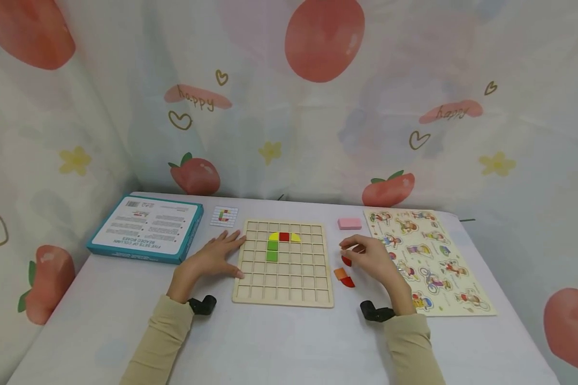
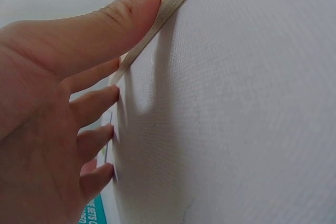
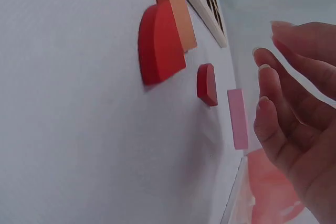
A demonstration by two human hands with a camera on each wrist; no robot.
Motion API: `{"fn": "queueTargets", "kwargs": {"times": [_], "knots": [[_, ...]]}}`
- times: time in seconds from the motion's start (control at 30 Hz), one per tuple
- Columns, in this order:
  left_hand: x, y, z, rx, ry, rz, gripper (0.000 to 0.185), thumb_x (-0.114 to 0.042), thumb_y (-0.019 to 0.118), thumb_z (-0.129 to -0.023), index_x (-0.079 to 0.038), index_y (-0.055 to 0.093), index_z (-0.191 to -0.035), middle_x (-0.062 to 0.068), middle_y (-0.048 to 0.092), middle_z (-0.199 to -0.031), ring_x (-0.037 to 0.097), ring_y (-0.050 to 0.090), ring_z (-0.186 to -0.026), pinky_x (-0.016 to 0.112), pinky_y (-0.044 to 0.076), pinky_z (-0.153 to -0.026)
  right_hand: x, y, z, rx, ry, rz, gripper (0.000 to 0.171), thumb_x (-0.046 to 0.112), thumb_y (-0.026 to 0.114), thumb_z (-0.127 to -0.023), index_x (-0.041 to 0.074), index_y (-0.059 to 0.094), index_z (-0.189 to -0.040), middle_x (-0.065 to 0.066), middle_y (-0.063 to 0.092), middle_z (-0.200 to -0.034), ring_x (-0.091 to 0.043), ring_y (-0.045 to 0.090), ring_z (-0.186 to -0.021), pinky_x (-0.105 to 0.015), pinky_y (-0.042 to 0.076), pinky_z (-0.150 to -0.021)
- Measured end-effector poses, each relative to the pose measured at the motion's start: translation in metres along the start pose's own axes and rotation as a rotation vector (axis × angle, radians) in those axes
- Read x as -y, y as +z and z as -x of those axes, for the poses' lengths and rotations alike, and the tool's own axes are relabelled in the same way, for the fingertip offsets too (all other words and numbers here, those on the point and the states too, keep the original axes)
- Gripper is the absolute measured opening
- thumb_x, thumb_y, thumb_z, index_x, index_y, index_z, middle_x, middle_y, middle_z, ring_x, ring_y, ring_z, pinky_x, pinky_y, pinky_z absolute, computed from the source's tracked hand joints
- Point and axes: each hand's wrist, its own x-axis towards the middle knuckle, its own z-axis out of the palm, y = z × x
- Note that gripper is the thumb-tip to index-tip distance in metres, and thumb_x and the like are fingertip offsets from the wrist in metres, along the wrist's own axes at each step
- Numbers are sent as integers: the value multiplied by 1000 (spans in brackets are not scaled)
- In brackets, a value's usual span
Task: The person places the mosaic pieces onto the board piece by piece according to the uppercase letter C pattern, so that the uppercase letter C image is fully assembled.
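A square wooden grid board (image 1: pixel 283 305) lies on the white table. Two green squares (image 1: pixel 272 251), a red square (image 1: pixel 284 237) and two yellow quarter-round pieces (image 1: pixel 295 237) sit in its upper cells. My left hand (image 1: pixel 212 256) spreads its fingers, with thumb and fingertips touching the board's left edge. To the right, my right hand (image 1: pixel 368 259) hovers with loosely bent fingers and nothing visible between them. Below it lies a red quarter-round block (image 3: pixel 206 84). Nearer me, an orange block (image 3: pixel 178 19) touches another red quarter-round block (image 3: pixel 163 45).
Behind the right hand lies a pink block (image 1: pixel 349 223). A picture puzzle board (image 1: pixel 448 311) covers the table's right side. Beyond the left hand are a small pattern card (image 1: pixel 223 216) and a teal box (image 1: pixel 146 227). A fruit-printed curtain (image 1: pixel 289 133) hangs behind the table.
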Motion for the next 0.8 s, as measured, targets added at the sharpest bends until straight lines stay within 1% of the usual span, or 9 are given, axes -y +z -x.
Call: {"fn": "queueTargets", "kwargs": {"times": [0.1,0.2,0.27,0.4,0.57,0.8], "knots": [[1,0,1,-1,-4,5,98,-36,87,-81,-12,34,-161,13,19,-172,42,3,-160,62,5,-128,-6,-3,-1,6,-4,23,22,13,71,-95,3,73,-115,-11,75,-106,-22,65,-90,-27,54,-74],[2,0,0,-2,-9,14,98,-36,86,-82,-14,34,-162,12,18,-172,41,2,-160,61,4,-129,-12,-6,-3,18,10,34,22,11,70,-94,3,73,-114,-11,75,-105,-23,65,-92,-27,54,-75],[2,0,0,-5,-10,12,99,-36,86,-82,-14,33,-162,11,18,-172,41,3,-160,60,5,-129,-15,-8,-4,33,9,41,23,11,71,-93,1,73,-114,-12,75,-103,-24,66,-92,-28,54,-75],[1,-1,-1,-9,-7,7,99,-36,86,-82,-13,34,-162,12,18,-172,41,3,-160,61,5,-129,-20,-9,-5,61,38,62,24,12,75,-91,1,73,-113,-12,74,-101,-24,67,-91,-28,54,-75],[1,-1,0,-10,-5,13,98,-36,86,-82,-12,33,-162,12,18,-172,42,3,-160,61,4,-129,-20,-7,-5,96,99,105,26,16,77,-90,2,72,-111,-10,70,-100,-24,63,-93,-29,52,-77],[4,2,-2,-10,-3,14,99,-36,87,-81,-13,35,-161,12,19,-172,41,4,-160,61,5,-128,-22,0,-2,85,138,133,20,15,78,-89,5,71,-105,-8,66,-97,-23,58,-90,-31,49,-76]]}}
